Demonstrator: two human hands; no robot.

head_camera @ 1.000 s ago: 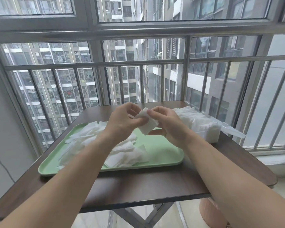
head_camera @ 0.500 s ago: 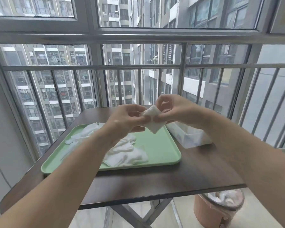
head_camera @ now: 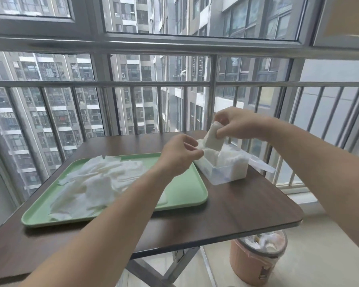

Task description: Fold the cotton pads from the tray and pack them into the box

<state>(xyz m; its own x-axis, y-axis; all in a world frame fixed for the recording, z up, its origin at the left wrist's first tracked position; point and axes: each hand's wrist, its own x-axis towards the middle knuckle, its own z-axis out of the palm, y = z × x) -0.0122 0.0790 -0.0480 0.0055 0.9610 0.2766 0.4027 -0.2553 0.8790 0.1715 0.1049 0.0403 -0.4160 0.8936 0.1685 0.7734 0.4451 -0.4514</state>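
Observation:
My right hand (head_camera: 234, 123) pinches a folded white cotton pad (head_camera: 212, 137) and holds it upright just above the clear plastic box (head_camera: 226, 172). The box stands on the table right of the tray and holds several white pads. My left hand (head_camera: 179, 154) hovers at the box's left edge with fingers curled; its fingertips touch the white pads at the box's near-left corner. A loose pile of unfolded cotton pads (head_camera: 95, 181) lies on the green tray (head_camera: 187, 193), mostly on its left half.
The dark wood table (head_camera: 247, 212) sits against a metal window railing (head_camera: 133, 83). The box's clear lid (head_camera: 261, 165) hangs open to the right. A pink waste bin (head_camera: 257, 259) with rubbish stands on the floor under the table's right corner.
Both hands have moved right from above the tray to the box. The folded pad, held by both hands before, is now in the right hand alone over the box.

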